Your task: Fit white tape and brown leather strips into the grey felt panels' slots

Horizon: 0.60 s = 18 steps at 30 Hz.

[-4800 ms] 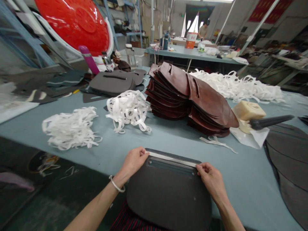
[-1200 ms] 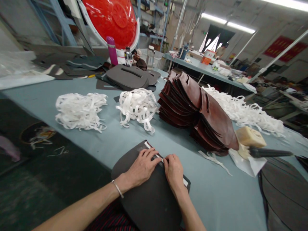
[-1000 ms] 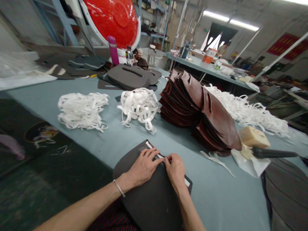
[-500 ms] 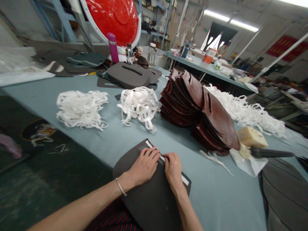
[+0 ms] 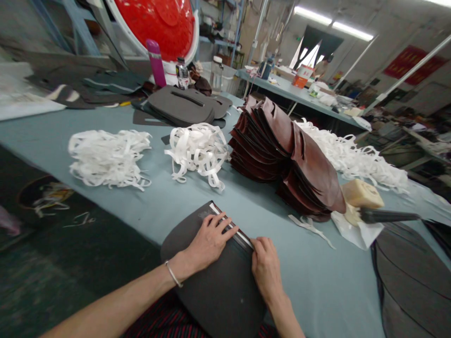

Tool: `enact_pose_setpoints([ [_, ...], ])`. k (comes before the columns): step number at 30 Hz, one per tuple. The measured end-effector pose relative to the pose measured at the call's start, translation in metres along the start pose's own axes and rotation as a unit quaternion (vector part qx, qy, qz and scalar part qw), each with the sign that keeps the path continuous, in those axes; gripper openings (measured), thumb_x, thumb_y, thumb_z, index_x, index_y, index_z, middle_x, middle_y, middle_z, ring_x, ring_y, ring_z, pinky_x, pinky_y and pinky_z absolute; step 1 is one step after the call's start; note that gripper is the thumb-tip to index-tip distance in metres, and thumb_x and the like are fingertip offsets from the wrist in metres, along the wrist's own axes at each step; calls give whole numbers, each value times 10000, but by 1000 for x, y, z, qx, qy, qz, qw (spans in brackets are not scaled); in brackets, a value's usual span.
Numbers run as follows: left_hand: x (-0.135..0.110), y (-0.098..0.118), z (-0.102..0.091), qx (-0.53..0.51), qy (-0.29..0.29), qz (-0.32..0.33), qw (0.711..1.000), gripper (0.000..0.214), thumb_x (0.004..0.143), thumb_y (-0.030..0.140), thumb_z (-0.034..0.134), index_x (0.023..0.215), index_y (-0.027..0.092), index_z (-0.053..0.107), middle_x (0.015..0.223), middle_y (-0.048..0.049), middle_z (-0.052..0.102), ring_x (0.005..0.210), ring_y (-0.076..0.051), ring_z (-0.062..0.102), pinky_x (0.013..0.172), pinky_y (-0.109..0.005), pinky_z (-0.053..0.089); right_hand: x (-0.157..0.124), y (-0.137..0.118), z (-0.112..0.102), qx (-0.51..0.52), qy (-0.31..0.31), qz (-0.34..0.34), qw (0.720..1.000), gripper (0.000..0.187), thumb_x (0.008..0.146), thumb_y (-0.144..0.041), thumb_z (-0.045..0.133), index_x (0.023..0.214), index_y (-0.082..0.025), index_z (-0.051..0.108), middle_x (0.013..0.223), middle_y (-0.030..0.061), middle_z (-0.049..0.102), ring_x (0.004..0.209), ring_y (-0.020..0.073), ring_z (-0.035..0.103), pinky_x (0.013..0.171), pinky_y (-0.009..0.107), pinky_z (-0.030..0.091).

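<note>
Both bare hands are down flat and pretty close together, just pressing, nothing pinched. The left hand [image 5: 209,244] angles in with its fingers spread a bit toward the upper right. The right hand [image 5: 266,270] sits just beside it and lower, fingers pointing up. The left forearm [image 5: 116,300] stretches long from the lower left, and the right forearm [image 5: 285,319] comes up steeply from the bottom.

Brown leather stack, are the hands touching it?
No, the left hand and right hand rest on a dark panel, away from the leather stack.

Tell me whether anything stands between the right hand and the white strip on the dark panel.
Nothing visible does: the right hand rests on the dark panel, right at the near end of the white strip.
</note>
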<state>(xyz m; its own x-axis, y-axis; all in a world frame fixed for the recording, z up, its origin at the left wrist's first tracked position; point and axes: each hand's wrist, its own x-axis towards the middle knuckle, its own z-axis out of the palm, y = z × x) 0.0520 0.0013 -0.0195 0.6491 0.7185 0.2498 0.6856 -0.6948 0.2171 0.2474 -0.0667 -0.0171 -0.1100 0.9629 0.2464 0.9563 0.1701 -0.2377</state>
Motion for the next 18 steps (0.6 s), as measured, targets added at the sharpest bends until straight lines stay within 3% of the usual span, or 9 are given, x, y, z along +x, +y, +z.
enact_pose_setpoints([
  [4, -1, 2, 10, 18, 5, 37, 999, 434, 892, 155, 446, 1318, 234, 479, 1316, -66, 543, 1274, -228, 416, 1031, -416, 311, 25, -31, 13, -56, -2, -14, 998, 307, 860, -28, 411, 1069, -145, 604, 963, 98, 586, 877, 223, 487, 752, 344, 415],
  [6, -1, 3, 12, 26, 3, 43, 999, 440, 892, 136, 432, 1324, 209, 472, 1313, -71, 549, 1259, -224, 435, 1026, -402, 323, 24, -34, 13, -80, -10, -14, 997, 298, 868, -38, 421, 1076, -148, 603, 962, 101, 586, 876, 230, 486, 762, 353, 417],
  [13, 2, 6, 3, 50, -26, 52, 997, 506, 879, 63, 390, 1337, 267, 452, 1317, -79, 528, 1232, -271, 456, 989, -437, 364, -45, 14, -15, -116, -6, -32, 993, 350, 869, -32, 406, 1180, -108, 549, 1069, 135, 571, 962, 253, 470, 824, 382, 429],
  [18, 7, 27, 3, 72, -29, 57, 995, 432, 893, 90, 393, 1299, 204, 482, 1263, -97, 558, 1202, -277, 472, 1004, -452, 361, -50, 18, -18, -113, -19, -14, 993, 331, 861, -33, 395, 1123, -134, 571, 1004, 115, 582, 912, 242, 484, 786, 377, 438],
])
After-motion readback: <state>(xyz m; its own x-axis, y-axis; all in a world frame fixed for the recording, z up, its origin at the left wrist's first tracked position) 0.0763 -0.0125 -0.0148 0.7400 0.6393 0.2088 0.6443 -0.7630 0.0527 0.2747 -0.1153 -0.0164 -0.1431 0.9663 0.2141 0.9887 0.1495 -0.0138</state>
